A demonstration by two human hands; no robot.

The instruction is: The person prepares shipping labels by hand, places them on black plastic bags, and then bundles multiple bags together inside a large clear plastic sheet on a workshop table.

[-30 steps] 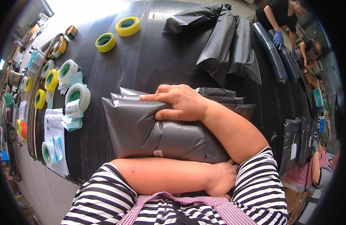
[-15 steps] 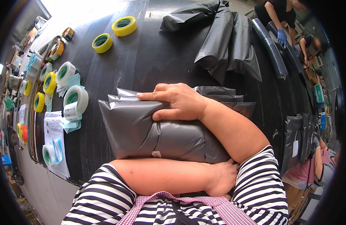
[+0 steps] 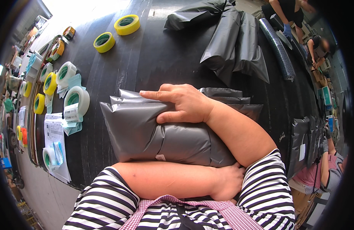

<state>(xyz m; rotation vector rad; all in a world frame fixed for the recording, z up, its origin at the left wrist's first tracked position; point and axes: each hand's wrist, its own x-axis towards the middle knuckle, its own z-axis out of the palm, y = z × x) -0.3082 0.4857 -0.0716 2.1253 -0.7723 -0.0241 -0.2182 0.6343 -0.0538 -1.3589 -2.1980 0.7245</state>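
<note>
A puffy dark-grey plastic mailer bag [image 3: 180, 142] lies on the black table right in front of me. Across its top rests my right hand [image 3: 186, 103], index finger stretched out to the left and thumb apart, pressing on the film without wrapping round it. My left forearm runs along the bag's near edge. My left hand [image 3: 228, 181] is tucked by my right elbow, its fingertips mostly hidden there. More folded grey bag edges [image 3: 226, 96] show behind my right wrist.
Grey mailer bags [image 3: 232, 42] lie at the far middle, beside a bubble-wrap roll [image 3: 277, 50]. Yellow tape rolls [image 3: 127, 25] sit far left; clear tape rolls [image 3: 78, 100] and printed papers [image 3: 55, 134] line the left edge. Packed bags [image 3: 301, 142] lie right. Other people work at the right.
My hands and the bag stay almost still. At the far right, a co-worker's gloved hand has shifted, and another person's hands at the right edge have moved slightly.
</note>
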